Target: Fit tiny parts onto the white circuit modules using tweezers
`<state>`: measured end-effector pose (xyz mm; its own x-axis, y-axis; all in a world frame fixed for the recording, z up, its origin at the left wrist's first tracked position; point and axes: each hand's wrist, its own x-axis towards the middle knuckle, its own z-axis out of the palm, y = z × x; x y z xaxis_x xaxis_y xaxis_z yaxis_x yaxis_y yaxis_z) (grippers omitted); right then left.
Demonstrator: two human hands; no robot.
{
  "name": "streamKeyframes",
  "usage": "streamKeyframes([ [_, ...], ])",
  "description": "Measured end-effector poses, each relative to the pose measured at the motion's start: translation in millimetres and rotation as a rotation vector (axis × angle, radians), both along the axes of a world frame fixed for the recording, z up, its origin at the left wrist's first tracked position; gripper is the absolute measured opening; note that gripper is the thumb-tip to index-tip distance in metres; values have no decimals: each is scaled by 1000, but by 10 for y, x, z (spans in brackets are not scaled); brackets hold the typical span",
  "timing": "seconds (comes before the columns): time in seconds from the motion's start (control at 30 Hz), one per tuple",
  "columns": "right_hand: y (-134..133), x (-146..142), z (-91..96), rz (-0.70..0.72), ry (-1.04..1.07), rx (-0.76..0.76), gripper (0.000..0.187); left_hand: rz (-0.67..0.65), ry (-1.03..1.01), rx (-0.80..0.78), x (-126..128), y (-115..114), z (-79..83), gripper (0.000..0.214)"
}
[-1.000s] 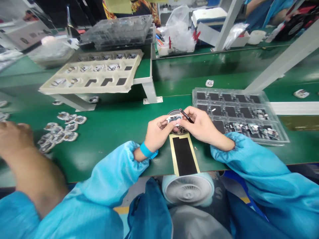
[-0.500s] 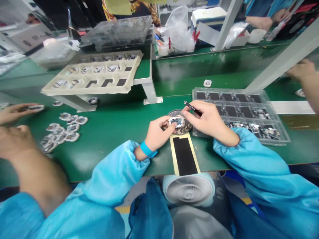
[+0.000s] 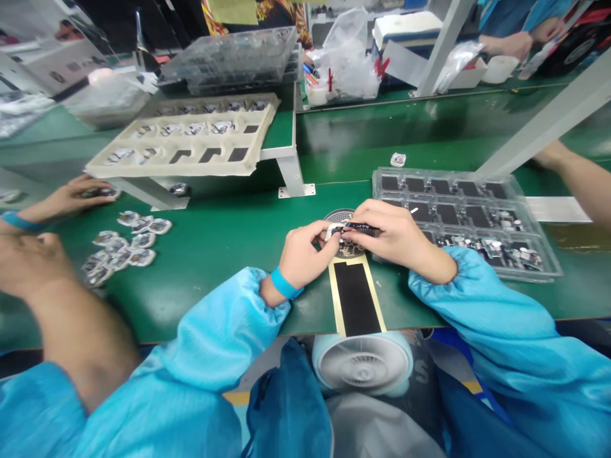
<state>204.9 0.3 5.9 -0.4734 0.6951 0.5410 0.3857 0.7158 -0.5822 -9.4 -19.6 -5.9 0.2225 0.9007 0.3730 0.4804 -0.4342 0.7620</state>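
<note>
the left hand [image 3: 303,254] pinches a small white-rimmed part [image 3: 333,230] between thumb and fingers, holding it over the round perforated dish [image 3: 340,215]. the right hand [image 3: 401,235], above the right side of the dish, has a slim black tool [image 3: 361,228] pinched between thumb and fingers, its tip right at the part; whether the two touch is too small to tell. dark bits lie in the dish, partly hidden by the hands. just on the near side of the dish is a black pad [image 3: 356,299] with a pale yellow border, and beyond that, below the table edge, a round fan [image 3: 365,370]. to the right of the dish stands a clear compartment tray [image 3: 459,211], small components in its nearer and right-hand cells. a lone white-rimmed piece [image 3: 398,159] lies behind the dish, slightly right. well left of the dish is a cluster of similar pieces [image 3: 142,257], with a co-worker's hand [image 3: 86,194] near them; farther back on that side, a cream tray [image 3: 167,170] sits on a raised shelf [image 3: 281,137].
</note>
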Motion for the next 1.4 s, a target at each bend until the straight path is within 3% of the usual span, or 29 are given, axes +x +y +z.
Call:
streamKeyframes([
  [0.4, -13, -19, -29, -1, -34, -19, 15, 42, 197, 127, -24, -16, 27, 11],
  [0.53, 26, 17, 25, 43, -25, -47, 14, 48, 171, 20, -39, 15, 47, 12],
  [0.6, 62, 64, 51, -17, -63, -32, 14, 74, 151, -48, -85, 81, 58, 14],
  [0.73, 127, 164, 39, -223, -403, -22, 19, 190, 229, -99, -326, 343, 59, 20],
  [0.8, 139, 182, 16, -282, -463, -8, 20, 250, 285, -157, -523, 534, 45, 27],
  [0.93, 108, 143, 17, -330, -340, 33, 20, 446, 324, -297, -925, 986, 64, 29],
  [1.07, 61, 138, 139, -253, -173, 30, 22, 574, 302, -303, -1095, 1309, 200, 30],
  [1.17, 50, 251, 293, -306, 32, 77, 32, 629, 390, -251, -1077, 1282, 288, 30],
  [1.27, 54, 409, 421, -428, 197, 135, 40, 661, 614, -146, -929, 1047, 341, 32],
  [1.33, 58, 477, 454, -498, 291, 185, 47, 540, 736, -106, -697, 876, 382, 36],
  [1.4, 61, 495, 445, -530, 364, 201, 54, 270, 767, -115, -345, 801, 430, 41],
])
